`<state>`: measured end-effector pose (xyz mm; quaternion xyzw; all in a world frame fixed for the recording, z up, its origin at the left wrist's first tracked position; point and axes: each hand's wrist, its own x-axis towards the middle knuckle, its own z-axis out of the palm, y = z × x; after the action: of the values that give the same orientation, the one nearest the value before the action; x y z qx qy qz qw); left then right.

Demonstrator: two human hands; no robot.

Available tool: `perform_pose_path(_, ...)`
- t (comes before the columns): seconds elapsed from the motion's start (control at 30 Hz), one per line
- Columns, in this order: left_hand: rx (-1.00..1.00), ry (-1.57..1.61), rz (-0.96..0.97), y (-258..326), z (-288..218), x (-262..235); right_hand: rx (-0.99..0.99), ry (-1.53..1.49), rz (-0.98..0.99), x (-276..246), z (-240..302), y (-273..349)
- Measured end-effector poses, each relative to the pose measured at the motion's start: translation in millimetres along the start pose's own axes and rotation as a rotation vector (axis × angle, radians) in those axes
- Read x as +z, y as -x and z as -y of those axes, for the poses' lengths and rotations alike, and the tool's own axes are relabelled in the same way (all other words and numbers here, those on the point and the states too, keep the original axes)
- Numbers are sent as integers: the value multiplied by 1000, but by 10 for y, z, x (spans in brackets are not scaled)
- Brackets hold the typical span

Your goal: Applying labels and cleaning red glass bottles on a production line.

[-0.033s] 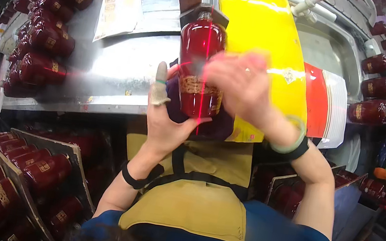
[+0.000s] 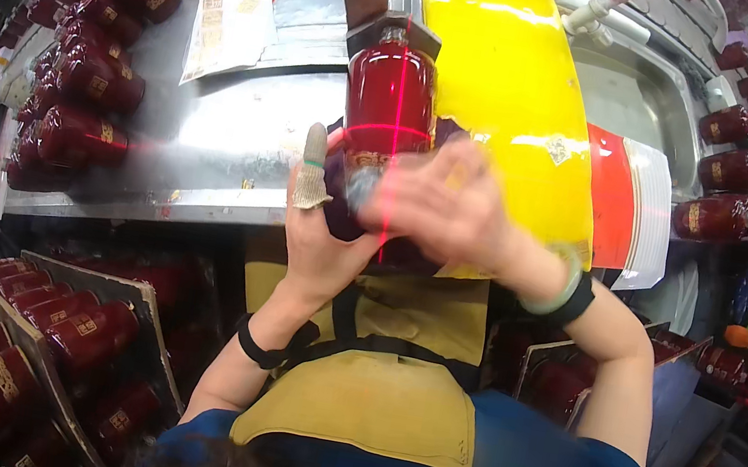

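Observation:
A glossy dark red bottle with gold decoration lies lengthwise before me, its neck end against a dark block. Red laser lines cross on it. My left hand steadies the bottle from its left and near side; its index finger wears pale finger covers. Dark purple cloth shows under the bottle. Over the bottle's near half my right hand is blurred by motion, fingers curled toward the surface. A small greyish thing sits at its fingertips, too smeared to name. Much of the gold decoration is hidden behind this hand.
Red bottles crowd the metal table's left side. Printed sheets lie on a metal tray behind. A yellow padded sheet and a red-and-white sheet lie right, before a sink. Racked bottles stand below left.
My right hand has moved down along the bottle toward me, taking the greyish thing with it and uncovering the bottle's middle. The left hand stays nearly in place.

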<state>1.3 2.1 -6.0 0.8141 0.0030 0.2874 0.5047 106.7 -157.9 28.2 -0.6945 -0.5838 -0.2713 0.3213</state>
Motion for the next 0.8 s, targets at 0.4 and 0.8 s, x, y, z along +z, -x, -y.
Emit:
perform_pose_path(0.4, -36, -26, 152, -84, -17, -157, -143, -289, 171, -98, 30, -166)
perform_pose_path(0.8, -12, -94, 216, -148, 115, -122, -157, -110, -6, -92, -185, 85)
